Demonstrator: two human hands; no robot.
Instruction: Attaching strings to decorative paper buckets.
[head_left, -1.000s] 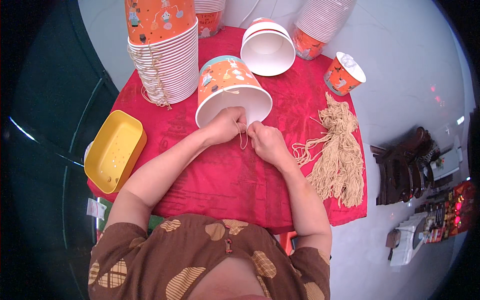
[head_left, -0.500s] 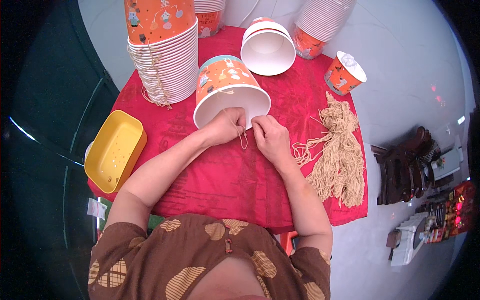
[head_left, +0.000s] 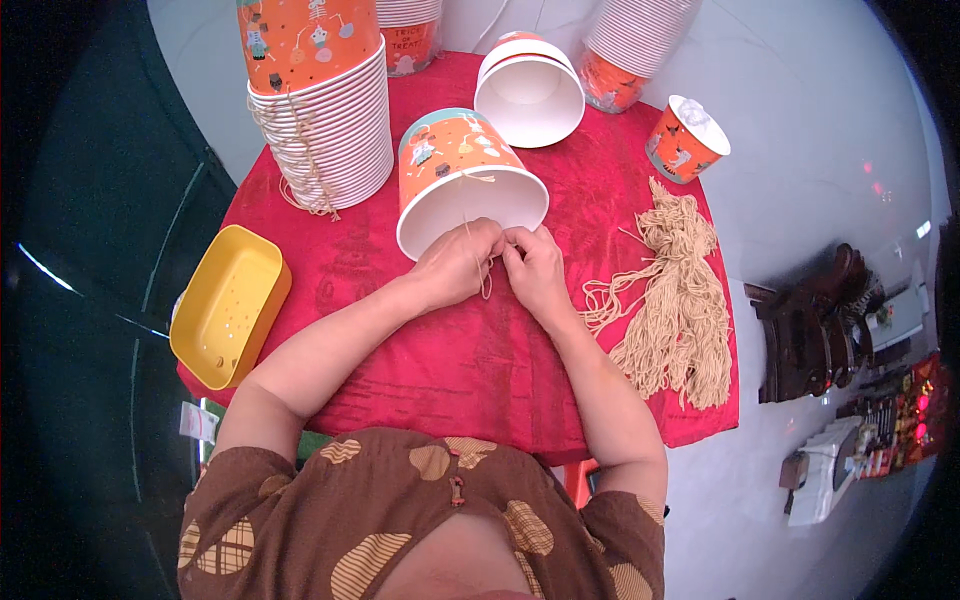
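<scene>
An orange paper bucket (head_left: 459, 152) with printed figures and a white inside lies tipped on its side, its mouth toward me. A bit of tan twine shows at its upper rim. Just at the bucket's lower rim, my left hand (head_left: 462, 262) is closed on a thin tan cord (head_left: 487, 285), whose loop hangs below the fingers. My right hand (head_left: 535, 268) is pinched closed against the left fingertips, at the same place. What lies between the right fingertips is hidden, though the cord runs close by.
A tall stack of buckets (head_left: 330, 130) with twine handles stands at the left, above a yellow tray (head_left: 235, 375) holding small bits. A hank of tan cords (head_left: 675, 300) lies at the right. Farther back are white-mouthed buckets (head_left: 530, 103), a small orange cup (head_left: 684, 140) and wrapped stacks (head_left: 612, 80).
My hands have drawn together, so the fingertips now meet. The bucket sits slightly more to the right in view, and its mouth has turned a little.
</scene>
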